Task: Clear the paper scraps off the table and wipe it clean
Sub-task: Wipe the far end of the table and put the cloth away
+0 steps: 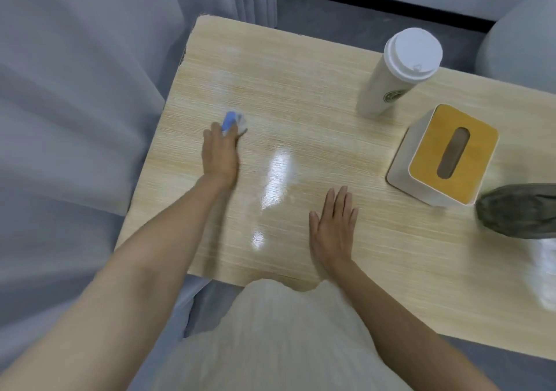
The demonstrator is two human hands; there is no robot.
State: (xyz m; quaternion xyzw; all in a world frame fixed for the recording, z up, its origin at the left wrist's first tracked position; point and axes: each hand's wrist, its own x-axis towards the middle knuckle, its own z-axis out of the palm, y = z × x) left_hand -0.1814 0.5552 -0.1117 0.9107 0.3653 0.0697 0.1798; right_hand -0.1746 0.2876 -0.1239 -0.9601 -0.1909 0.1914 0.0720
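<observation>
Gripping a blue cloth in my left hand, I have it down on the worktop near the left edge, motion-blurred. My right hand lies flat, fingers straight, near the front edge. A cup and a tissue box stand far right

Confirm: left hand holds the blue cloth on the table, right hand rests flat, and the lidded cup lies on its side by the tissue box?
Not quite. In the head view the lidded cup stands upright by the tissue box, not on its side. The rest holds: the left hand holds the blue cloth on the table and the right hand rests flat.
</observation>
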